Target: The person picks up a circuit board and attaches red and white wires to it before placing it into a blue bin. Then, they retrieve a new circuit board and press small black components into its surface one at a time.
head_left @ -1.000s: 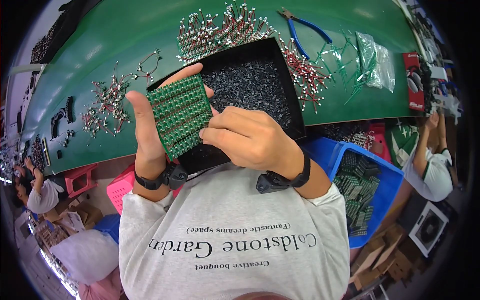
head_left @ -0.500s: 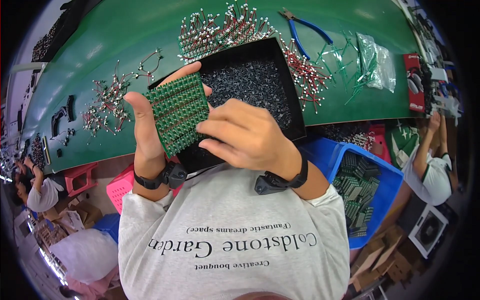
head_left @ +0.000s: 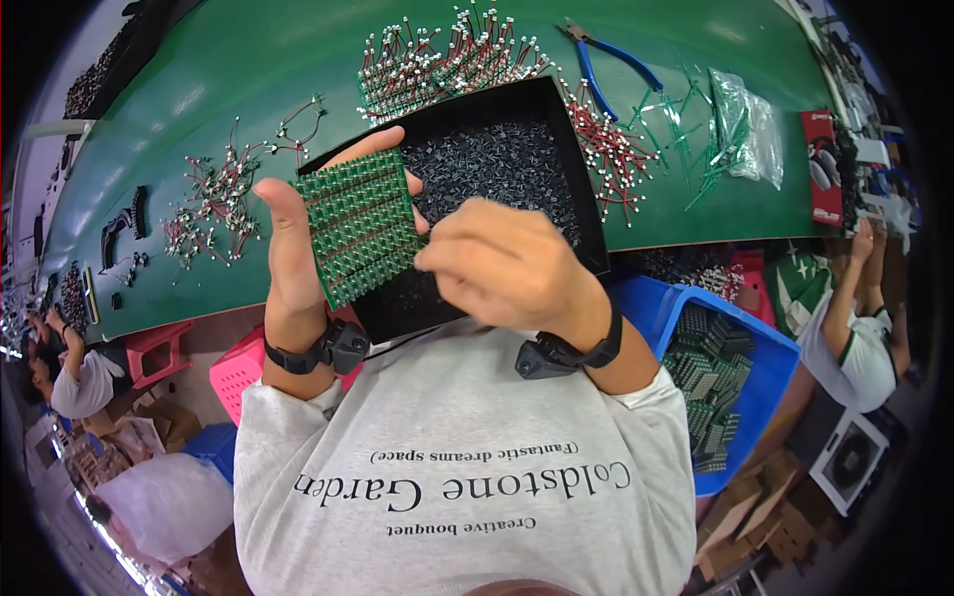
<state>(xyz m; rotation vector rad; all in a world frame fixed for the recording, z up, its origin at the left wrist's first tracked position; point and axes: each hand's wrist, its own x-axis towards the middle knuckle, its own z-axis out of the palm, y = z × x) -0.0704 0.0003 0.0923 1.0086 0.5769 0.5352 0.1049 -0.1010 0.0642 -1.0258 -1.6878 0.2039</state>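
Note:
In my left hand (head_left: 291, 233) I hold a green circuit board panel (head_left: 360, 228) tilted up, its face set with rows of small parts. The thumb lies along its left edge and the fingers reach behind it. My right hand (head_left: 502, 260) is at the panel's lower right edge, fingers curled in a pinch; whatever sits between the fingertips is too small to make out. Under both hands is a black tray (head_left: 588, 214) holding a heap of tiny dark components (head_left: 487, 179).
Boards with red-wired white connectors (head_left: 447, 60) stand behind the tray. Blue-handled cutters (head_left: 621, 65), loose wires (head_left: 611, 149), green strips (head_left: 676, 129) and a clear bag (head_left: 750, 124) lie to the right. A wire pile (head_left: 214, 209) is left. A blue bin (head_left: 760, 407) holds board panels.
My right hand has drawn slightly right, away from the panel's face to its edge, and its fingers have closed more. The panel in my left hand has shifted very little.

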